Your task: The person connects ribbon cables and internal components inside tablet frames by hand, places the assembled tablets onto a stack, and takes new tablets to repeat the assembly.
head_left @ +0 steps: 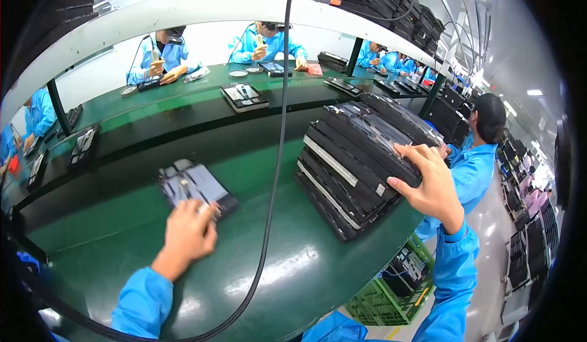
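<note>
On the left of the green bench lies a flat dark device with its inside exposed [211, 183], grey panel and silvery parts upward. My left hand [188, 235] has its bent fingers on the near edge of that device; both are slightly blurred. To the right stands a leaning stack of flat black device housings [348, 177], some with pale strips along their sides. My right hand [433, 186] grips the right end of an upper housing [373, 131], thumb on the near side and fingers over the top. What the fingertips reach underneath is hidden.
A black cable [282, 115] hangs down in front of the bench [263, 299]. Beyond runs a dark conveyor [153, 134] with open devices [244, 96]. Co-workers in blue [269, 45] sit across; another person [483, 152] is at right. A green crate [397, 293] stands below the bench edge.
</note>
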The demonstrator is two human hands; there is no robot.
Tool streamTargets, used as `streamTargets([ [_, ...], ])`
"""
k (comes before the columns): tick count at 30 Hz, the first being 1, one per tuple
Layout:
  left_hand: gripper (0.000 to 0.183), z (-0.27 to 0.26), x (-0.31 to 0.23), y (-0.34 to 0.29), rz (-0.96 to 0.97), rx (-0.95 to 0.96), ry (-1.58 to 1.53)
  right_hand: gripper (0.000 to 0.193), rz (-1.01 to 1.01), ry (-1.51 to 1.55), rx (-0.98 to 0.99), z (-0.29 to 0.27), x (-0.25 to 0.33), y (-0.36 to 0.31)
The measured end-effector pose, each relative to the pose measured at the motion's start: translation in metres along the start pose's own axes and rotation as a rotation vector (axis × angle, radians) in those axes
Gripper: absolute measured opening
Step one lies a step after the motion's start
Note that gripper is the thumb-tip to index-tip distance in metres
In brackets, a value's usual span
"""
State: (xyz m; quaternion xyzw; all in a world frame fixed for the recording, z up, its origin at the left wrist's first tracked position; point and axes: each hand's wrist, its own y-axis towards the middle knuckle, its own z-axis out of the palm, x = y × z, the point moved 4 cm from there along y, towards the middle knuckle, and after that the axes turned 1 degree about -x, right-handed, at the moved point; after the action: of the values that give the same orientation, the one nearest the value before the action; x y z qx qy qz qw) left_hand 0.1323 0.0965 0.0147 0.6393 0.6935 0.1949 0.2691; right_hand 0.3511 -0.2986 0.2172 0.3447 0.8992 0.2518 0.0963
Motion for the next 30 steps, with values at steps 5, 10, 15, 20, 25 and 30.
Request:
streamTargets([
  [5,0.043,0.006,0.104,-0.002,-0.229,-0.121,0.116,0.058,-0.103,-0.047,-0.218,-0.004,0.0,-0.001],
  [10,0.047,-0.017,0.071,-0.009,-0.1,-0.223,0.093,0.063,-0.197,-0.312,-0.232,0.005,0.003,0.002],
  [15,0.046,-0.033,0.013,-0.026,0.051,-0.284,-0.031,0.059,-0.395,-0.323,-0.588,-0.009,0.031,-0.004],
  [20,0.05,-0.055,-0.034,-0.058,0.087,-0.34,-0.133,0.046,-0.64,-0.366,-0.532,-0.02,0.113,-0.063],
  [25,0.053,-0.061,-0.045,-0.07,-0.026,-0.328,-0.329,0.037,-0.971,-0.069,-0.28,0.027,0.192,-0.094],
  [30,0.048,-0.053,-0.048,-0.07,-0.271,-0.109,-0.363,0.043,-1.112,0.166,-0.075,0.093,0.228,-0.155],
])
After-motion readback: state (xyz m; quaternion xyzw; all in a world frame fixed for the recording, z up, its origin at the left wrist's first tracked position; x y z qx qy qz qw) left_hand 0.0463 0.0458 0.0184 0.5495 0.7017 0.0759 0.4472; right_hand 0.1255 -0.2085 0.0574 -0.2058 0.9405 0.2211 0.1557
